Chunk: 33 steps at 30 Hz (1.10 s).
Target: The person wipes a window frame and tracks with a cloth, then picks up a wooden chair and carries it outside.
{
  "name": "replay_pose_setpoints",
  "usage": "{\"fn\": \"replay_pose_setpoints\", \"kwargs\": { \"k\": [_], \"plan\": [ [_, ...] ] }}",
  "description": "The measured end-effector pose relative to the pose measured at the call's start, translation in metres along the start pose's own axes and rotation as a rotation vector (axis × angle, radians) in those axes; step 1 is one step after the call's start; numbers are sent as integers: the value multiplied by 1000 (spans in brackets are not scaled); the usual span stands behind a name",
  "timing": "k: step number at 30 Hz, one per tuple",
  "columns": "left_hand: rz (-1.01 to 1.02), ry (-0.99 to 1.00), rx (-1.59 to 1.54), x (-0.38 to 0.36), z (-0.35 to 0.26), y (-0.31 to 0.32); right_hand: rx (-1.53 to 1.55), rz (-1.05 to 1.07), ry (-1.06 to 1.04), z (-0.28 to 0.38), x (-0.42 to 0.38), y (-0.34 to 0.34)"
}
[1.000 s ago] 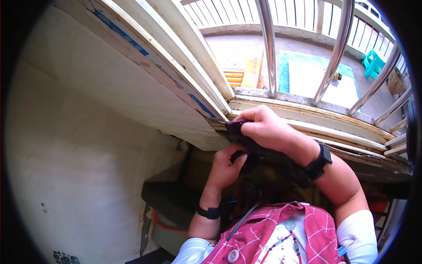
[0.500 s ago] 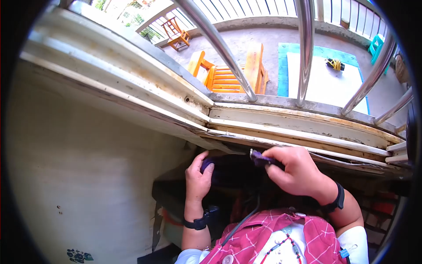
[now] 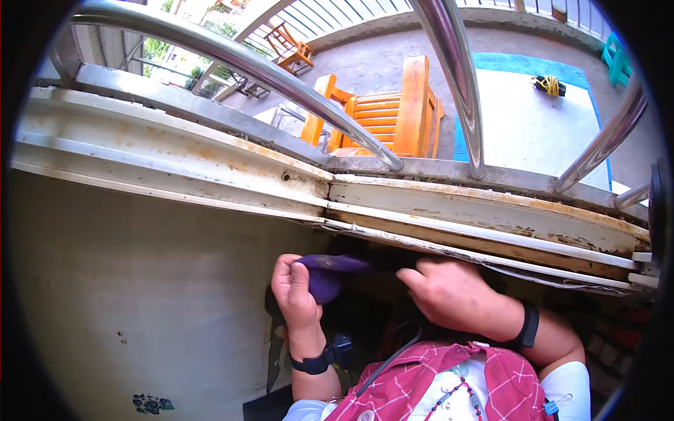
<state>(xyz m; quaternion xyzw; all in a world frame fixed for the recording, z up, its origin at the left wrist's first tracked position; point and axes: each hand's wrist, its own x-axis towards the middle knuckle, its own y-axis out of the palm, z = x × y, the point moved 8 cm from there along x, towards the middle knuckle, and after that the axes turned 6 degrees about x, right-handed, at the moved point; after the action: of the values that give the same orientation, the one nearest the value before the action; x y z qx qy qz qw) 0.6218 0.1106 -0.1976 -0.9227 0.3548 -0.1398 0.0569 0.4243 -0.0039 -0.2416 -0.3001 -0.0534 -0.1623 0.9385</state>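
Note:
A purple cloth (image 3: 328,272) hangs from my left hand (image 3: 293,289), pinched between thumb and fingers, with a loose flap drooping below. It stretches rightward into dark shadow toward my right hand (image 3: 453,291). That hand is closed, its thumb pointing left and its fingertips mostly hidden behind it. Both hands are just below the window sill, in front of my chest. Each wrist wears a dark band, and the left one (image 3: 312,363) carries a small black box.
Above the hands runs a worn white window frame (image 3: 449,221) with metal bars (image 3: 460,91). A pale wall (image 3: 140,281) is at the left. Outside are an orange wooden chair (image 3: 379,112), a blue-edged white board (image 3: 526,126) and a yellow cord (image 3: 553,86).
My left hand has moved slightly left, and more of the purple cloth shows beside it. My right hand has turned and dropped a little, hiding the purple end. The view has tilted.

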Motion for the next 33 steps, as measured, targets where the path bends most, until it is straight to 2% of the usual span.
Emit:
{"fn": "replay_pose_setpoints", "kwargs": {
  "k": [1,3,5,7,9,11,15,17,19,21,23,26,27,29,30,31,33],
  "plan": [
    [3,-6,-7,0,-2,2,-4,3,9,3,5,-1],
    [174,-20,-70,-4,-3,18,173,-231,-25,12,12,-19],
    [181,-55,-118,-3,-13,25,122,-180,8,11,21,-7],
    [309,-42,-90,-4,-28,39,147,-190,-72,13,32,0],
    [344,-45,-123,-1,-31,37,145,-169,-20,10,38,7],
    [397,-22,-134,2,-32,37,167,-291,-88,5,38,11],
    [379,29,-143,6,-24,22,101,-303,-52,9,34,6],
    [308,55,-144,14,-26,17,192,-272,-55,12,31,-3],
    [259,71,-12,21,-28,16,492,-211,43,12,27,-13],
    [217,53,62,23,-24,19,672,-341,39,16,25,-28],
    [183,107,160,27,-13,25,1042,-429,145,15,29,-34],
    [194,48,111,25,7,38,1053,-628,121,22,48,-51],
    [211,3,62,23,16,43,1044,-630,114,24,58,-51],
    [220,-65,-47,19,26,53,563,-674,78,31,79,-56],
    [227,-136,-147,18,34,56,400,-714,-18,40,91,-56],
    [228,-137,-157,18,40,58,265,-688,-37,38,105,-49],
    [228,-13,-81,22,43,58,64,-605,22,30,126,-29]
  ]
}}
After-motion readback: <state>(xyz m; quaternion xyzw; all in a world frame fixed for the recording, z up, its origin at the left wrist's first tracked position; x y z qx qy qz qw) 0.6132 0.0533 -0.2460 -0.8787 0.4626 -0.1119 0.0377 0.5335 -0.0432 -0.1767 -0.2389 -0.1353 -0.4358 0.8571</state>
